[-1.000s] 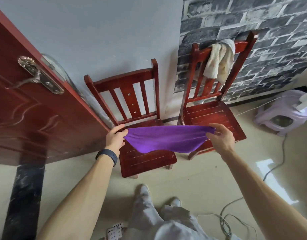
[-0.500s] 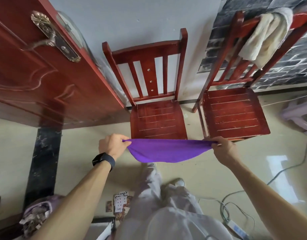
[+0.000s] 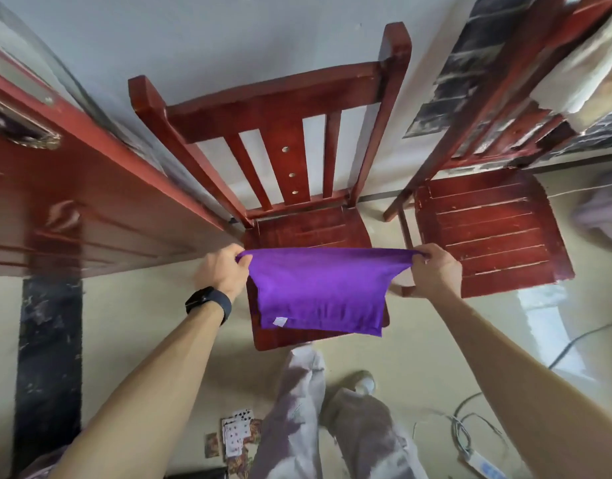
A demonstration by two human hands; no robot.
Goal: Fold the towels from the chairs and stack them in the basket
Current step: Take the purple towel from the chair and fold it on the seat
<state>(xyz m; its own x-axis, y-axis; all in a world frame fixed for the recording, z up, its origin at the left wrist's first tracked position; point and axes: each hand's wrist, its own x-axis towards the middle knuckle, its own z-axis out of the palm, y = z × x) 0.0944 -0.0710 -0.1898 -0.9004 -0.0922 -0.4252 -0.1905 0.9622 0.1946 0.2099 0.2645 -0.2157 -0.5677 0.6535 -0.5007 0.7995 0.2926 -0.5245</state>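
No basket is in view. The left hand [image 3: 221,267] and right hand [image 3: 432,267] each pinch a top corner of the purple towel [image 3: 318,292], fingers closed on the cloth. The towel hangs over the left chair [image 3: 297,229] seat, at 12 o'clock from the person. Against the earlier frame, it now drapes longer and lies over the seat instead of hanging clear in front of it

red door [image 3: 73,209] at left | playing cards [image 3: 237,435] on floor | power strip [image 3: 484,463] bottom right
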